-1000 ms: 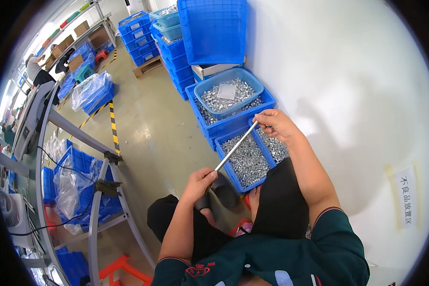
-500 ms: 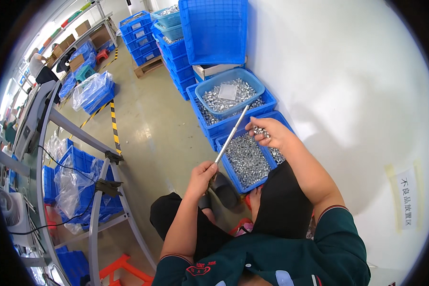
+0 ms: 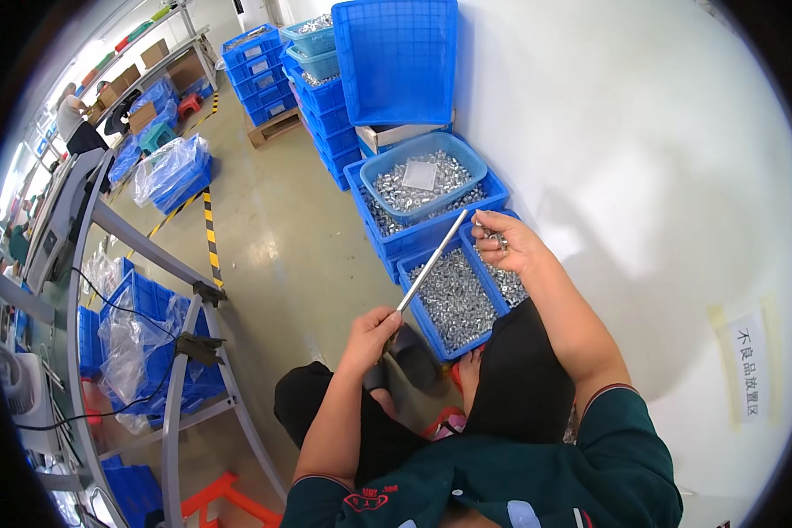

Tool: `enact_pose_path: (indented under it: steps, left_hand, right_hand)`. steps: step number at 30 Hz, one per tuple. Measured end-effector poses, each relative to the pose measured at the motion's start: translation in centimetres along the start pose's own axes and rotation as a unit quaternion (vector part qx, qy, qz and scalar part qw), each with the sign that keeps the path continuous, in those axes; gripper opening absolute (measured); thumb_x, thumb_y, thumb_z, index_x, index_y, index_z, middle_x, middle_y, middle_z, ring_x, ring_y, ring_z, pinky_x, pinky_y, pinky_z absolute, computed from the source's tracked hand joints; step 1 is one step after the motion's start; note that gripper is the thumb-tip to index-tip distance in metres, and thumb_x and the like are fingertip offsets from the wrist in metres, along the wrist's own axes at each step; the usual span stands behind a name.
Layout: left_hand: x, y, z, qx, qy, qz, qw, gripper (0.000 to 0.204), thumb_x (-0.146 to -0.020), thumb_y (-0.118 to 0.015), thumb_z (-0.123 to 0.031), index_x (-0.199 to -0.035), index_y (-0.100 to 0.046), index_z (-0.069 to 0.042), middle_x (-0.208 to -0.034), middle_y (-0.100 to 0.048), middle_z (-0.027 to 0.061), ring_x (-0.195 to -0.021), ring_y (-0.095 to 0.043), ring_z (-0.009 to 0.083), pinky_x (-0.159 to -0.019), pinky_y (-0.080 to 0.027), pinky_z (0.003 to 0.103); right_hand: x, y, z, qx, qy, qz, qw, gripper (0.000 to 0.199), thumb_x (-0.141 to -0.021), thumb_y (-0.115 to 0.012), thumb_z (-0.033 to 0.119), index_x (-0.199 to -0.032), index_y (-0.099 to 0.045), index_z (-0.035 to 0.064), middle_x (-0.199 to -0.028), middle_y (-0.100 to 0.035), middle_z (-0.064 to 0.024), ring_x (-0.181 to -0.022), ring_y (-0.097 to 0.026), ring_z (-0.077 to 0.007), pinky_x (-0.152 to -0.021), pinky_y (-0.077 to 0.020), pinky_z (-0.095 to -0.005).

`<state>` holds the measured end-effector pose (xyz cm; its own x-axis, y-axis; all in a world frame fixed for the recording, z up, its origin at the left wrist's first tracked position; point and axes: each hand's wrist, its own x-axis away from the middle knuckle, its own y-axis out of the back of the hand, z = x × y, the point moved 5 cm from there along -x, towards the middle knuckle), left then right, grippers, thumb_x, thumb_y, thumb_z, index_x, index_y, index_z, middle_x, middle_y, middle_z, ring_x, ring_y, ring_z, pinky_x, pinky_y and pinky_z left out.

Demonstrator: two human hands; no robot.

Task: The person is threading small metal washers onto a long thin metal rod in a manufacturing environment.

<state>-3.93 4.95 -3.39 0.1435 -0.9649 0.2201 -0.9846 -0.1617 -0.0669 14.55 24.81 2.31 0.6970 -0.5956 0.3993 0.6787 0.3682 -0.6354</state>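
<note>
the thin metal rod [image 3: 431, 261] slants from low on the left up toward the far right, gripped only at its near end, so its far tip hangs free above the crates. from this angle a slip looks likely: if the small metal parts [image 3: 495, 237] in the other hand are not lined up with the tip, they may drop back into the nearest blue crate [image 3: 431, 330], or bounce off its rim onto the grey floor [image 3: 282, 246]. the long lever of the rod would also make any wobble at the grip large at the tip.

the left hand [image 3: 371, 330] is closed around the near end of the rod, fingers wrapped tight, thumb on top, just above the person's dark shoe [image 3: 411, 352]. the right hand [image 3: 510, 242] is half curled, not flat and not a full fist; its fingertips pinch a few shiny parts, right beside the rod's far tip. whether the parts touch the tip i cannot tell.

the rod lies over the left edge of the nearest crate, which is full of small silvery pieces. just beyond stands a second blue crate with a round pale blue basin [image 3: 422, 180] of the same pieces resting in it, and farther still an upright blue crate [image 3: 396, 62] leans by the white wall [image 3: 642, 158]. a grey metal frame [image 3: 180, 370] with bagged blue bins stands at the left.
</note>
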Motion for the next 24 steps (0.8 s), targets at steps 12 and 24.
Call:
enact_pose_path:
  steps: [12, 24]
  left_hand:
    - [0.3, -0.3, 0.2, 0.008, 0.009, 0.016, 1.000, 0.019, -0.087, -0.055, -0.020, -0.084, -0.059, -0.002, -0.065, -0.049, -0.0031, -0.059, -0.043, 0.0056, -0.053, -0.036, 0.021]
    - [0.4, 0.3, 0.5, -0.030, 0.022, 0.006, 0.999, 0.020, -0.087, -0.055, -0.021, -0.084, -0.060, -0.002, -0.066, -0.049, -0.0034, -0.060, -0.044, 0.0058, -0.055, -0.036, 0.022]
  right_hand:
    - [0.0, -0.8, 0.0, -0.031, -0.010, 0.002, 0.999, 0.024, -0.084, -0.060, 0.027, -0.085, -0.058, 0.0031, -0.066, -0.049, -0.0019, -0.044, -0.036, -0.0046, -0.033, -0.0250, -0.0160]
    - [0.1, -1.3, 0.5, 0.096, 0.022, -0.031, 0.995, 0.020, -0.084, -0.060, 0.023, -0.085, -0.056, 0.0026, -0.063, -0.048, 0.0005, -0.045, -0.037, -0.0035, -0.036, -0.0257, -0.0149]
